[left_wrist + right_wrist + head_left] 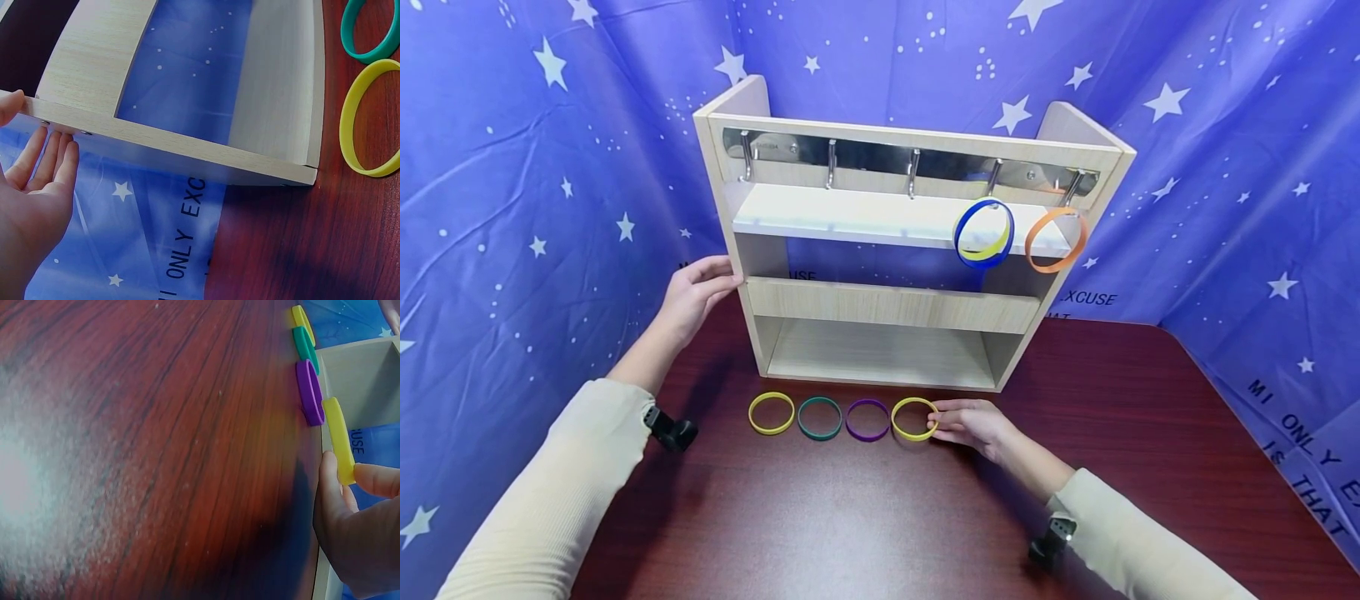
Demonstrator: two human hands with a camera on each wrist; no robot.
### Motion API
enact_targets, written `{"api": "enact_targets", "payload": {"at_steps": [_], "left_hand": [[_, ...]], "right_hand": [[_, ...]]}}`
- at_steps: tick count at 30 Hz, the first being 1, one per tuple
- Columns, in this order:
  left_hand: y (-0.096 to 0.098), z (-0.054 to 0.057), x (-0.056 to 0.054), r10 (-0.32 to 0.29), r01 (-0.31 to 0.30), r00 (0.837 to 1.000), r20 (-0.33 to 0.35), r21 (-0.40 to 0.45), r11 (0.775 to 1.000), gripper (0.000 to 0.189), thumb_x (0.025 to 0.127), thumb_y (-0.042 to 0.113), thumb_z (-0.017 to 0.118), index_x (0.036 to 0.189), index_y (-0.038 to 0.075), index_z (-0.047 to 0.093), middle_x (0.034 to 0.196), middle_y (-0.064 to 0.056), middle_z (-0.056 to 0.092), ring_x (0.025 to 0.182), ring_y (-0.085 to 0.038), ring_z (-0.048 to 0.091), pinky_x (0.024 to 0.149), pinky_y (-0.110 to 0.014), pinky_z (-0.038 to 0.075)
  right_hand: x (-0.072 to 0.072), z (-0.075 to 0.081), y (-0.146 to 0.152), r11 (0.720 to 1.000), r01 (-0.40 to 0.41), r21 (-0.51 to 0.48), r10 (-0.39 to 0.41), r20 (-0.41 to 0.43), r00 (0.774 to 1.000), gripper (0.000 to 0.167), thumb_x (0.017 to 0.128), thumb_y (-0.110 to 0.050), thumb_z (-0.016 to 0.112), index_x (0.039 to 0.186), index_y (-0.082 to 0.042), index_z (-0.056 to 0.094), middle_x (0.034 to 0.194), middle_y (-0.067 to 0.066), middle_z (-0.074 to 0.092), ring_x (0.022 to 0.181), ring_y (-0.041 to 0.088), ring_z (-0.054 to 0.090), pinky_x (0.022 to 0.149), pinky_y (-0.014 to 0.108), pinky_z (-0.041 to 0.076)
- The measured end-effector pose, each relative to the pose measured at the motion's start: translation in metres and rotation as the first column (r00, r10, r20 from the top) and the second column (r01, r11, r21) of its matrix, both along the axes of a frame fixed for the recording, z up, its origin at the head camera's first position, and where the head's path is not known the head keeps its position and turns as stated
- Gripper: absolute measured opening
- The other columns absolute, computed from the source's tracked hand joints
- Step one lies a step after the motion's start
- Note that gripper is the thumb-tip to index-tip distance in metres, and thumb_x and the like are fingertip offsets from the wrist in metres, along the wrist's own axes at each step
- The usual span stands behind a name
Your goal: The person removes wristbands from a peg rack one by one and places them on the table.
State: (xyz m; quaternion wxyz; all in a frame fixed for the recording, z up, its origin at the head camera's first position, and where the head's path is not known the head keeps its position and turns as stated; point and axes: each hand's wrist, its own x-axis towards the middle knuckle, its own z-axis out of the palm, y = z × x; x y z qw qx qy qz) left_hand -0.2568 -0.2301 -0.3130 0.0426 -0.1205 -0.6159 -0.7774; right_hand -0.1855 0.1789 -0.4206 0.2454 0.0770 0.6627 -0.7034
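Observation:
My right hand (973,425) pinches the right edge of a yellow wristband (339,440) between thumb and fingers. In the right wrist view the band is tilted up, beside a purple wristband (867,420). Left of that lie a green wristband (820,418) and another yellow wristband (771,413), in a row before the wooden rack (887,304). My left hand (696,293) holds the rack's left side panel (169,142), its thumb at the front edge and its fingertips against the outer face.
A metal strip with several hooks (913,173) runs along the rack's top. A blue wristband (1011,237) and a yellow one hang from one hook, an orange wristband (1084,242) from the rightmost. A starry blue curtain (880,67) surrounds the dark red table (850,517).

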Motion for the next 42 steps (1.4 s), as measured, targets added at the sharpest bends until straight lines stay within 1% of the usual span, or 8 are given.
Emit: {"api": "enact_targets", "payload": {"at_steps": [5, 7, 12, 17, 21, 26, 37, 42], "left_hand": [[0.000, 0.000, 0.000, 0.000, 0.000, 1.000, 0.001, -0.003, 1.000, 0.027, 0.089, -0.006, 0.057, 0.093, 0.018, 0.068, 0.089, 0.008, 0.069, 0.084, -0.002, 0.065, 0.081, -0.011, 0.053], [0.000, 0.000, 0.001, 0.002, -0.002, 1.000, 0.004, -0.005, 1.000, 0.026, 0.089, -0.006, 0.058, 0.093, 0.018, 0.068, 0.089, 0.008, 0.069, 0.084, -0.002, 0.065, 0.081, -0.011, 0.053], [0.000, -0.001, 0.001, 0.006, -0.005, 1.000, 0.011, -0.008, 1.000, 0.026, 0.089, -0.006, 0.058, 0.093, 0.018, 0.068, 0.089, 0.008, 0.069, 0.084, -0.001, 0.065, 0.081, -0.011, 0.053], [0.000, -0.001, 0.001, 0.007, -0.007, 1.000, 0.007, -0.008, 1.000, 0.026, 0.089, -0.006, 0.058, 0.093, 0.018, 0.068, 0.089, 0.008, 0.069, 0.084, -0.002, 0.065, 0.081, -0.011, 0.053], [-0.001, -0.001, 0.001, 0.006, -0.006, 1.000, 0.006, -0.008, 1.000, 0.026, 0.089, -0.006, 0.058, 0.093, 0.018, 0.068, 0.089, 0.008, 0.069, 0.084, -0.002, 0.065, 0.081, -0.011, 0.053], [-0.001, 0.000, 0.001, 0.013, -0.012, 1.000, 0.012, -0.010, 1.000, 0.026, 0.089, -0.006, 0.058, 0.093, 0.018, 0.068, 0.088, 0.008, 0.069, 0.083, -0.002, 0.065, 0.081, -0.011, 0.053], [-0.001, 0.000, 0.001, 0.009, -0.009, 1.000, 0.020, -0.006, 1.000, 0.026, 0.089, -0.006, 0.058, 0.093, 0.018, 0.068, 0.089, 0.008, 0.069, 0.083, -0.002, 0.066, 0.081, -0.011, 0.053], [-0.001, 0.000, 0.000, 0.010, -0.010, 1.000, 0.018, -0.009, 1.000, 0.025, 0.089, -0.005, 0.058, 0.094, 0.018, 0.067, 0.089, 0.008, 0.069, 0.083, -0.002, 0.066, 0.081, -0.011, 0.053]], "right_hand": [[0.000, 0.001, 0.002, 1.000, 0.023, 0.011, -0.023, -0.005, 1.000, 0.047, 0.089, 0.010, 0.052, 0.132, 0.021, 0.038, 0.095, 0.014, 0.072, 0.083, 0.010, 0.069, 0.078, 0.024, 0.060], [0.000, 0.000, 0.002, 1.000, 0.025, 0.012, -0.025, -0.004, 1.000, 0.046, 0.090, 0.011, 0.052, 0.132, 0.021, 0.038, 0.094, 0.014, 0.072, 0.082, 0.010, 0.069, 0.078, 0.024, 0.060], [0.000, -0.003, 0.000, 0.999, 0.019, 0.027, -0.018, -0.013, 1.000, 0.044, 0.089, 0.011, 0.053, 0.130, 0.022, 0.040, 0.088, 0.008, 0.071, 0.082, 0.010, 0.068, 0.077, 0.023, 0.060], [-0.001, -0.006, 0.000, 0.999, 0.017, 0.045, -0.015, -0.048, 0.999, 0.043, 0.088, 0.012, 0.053, 0.128, 0.023, 0.042, 0.087, 0.009, 0.070, 0.082, 0.010, 0.068, 0.077, 0.024, 0.060], [-0.001, -0.008, -0.001, 0.994, 0.020, 0.108, -0.011, -0.086, 0.996, 0.041, 0.088, 0.010, 0.055, 0.125, 0.023, 0.045, 0.084, 0.005, 0.070, 0.078, 0.008, 0.068, 0.075, 0.023, 0.060], [-0.002, -0.009, -0.004, 0.981, 0.031, 0.192, -0.005, -0.137, 0.991, 0.037, 0.087, 0.009, 0.059, 0.120, 0.021, 0.052, 0.080, 0.002, 0.068, 0.073, 0.006, 0.067, 0.072, 0.023, 0.060], [-0.005, -0.011, -0.009, 0.964, 0.046, 0.262, 0.001, -0.177, 0.984, 0.033, 0.085, 0.007, 0.062, 0.115, 0.019, 0.057, 0.083, 0.006, 0.069, 0.069, 0.009, 0.067, 0.072, 0.028, 0.061], [-0.005, -0.011, -0.010, 0.959, 0.051, 0.280, 0.002, -0.187, 0.982, 0.032, 0.085, 0.007, 0.063, 0.114, 0.018, 0.058, 0.082, 0.006, 0.070, 0.071, 0.010, 0.068, 0.074, 0.032, 0.061]]}}
